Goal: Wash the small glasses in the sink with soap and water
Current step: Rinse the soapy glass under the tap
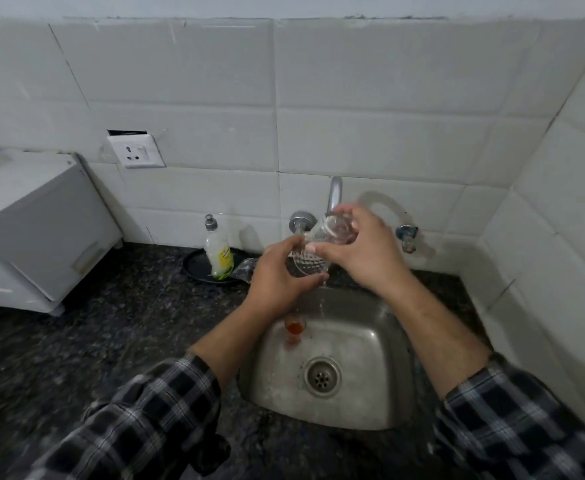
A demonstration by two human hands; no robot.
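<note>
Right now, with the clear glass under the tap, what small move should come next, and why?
Probably turn the clear glass in the stream: left hand and right hand both hold it under the tap, and an orange-stained glass stands in the sink.

A checked shirt in black, grey and white: its left sleeve [138, 420] and right sleeve [526, 424] end partway along the forearms. The left hand [277, 275] and right hand [363, 251] are bare.

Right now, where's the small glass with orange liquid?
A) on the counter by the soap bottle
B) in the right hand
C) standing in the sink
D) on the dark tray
C: the orange glass stands in the sink; the left hand and right hand grip a different, clear glass.
</note>
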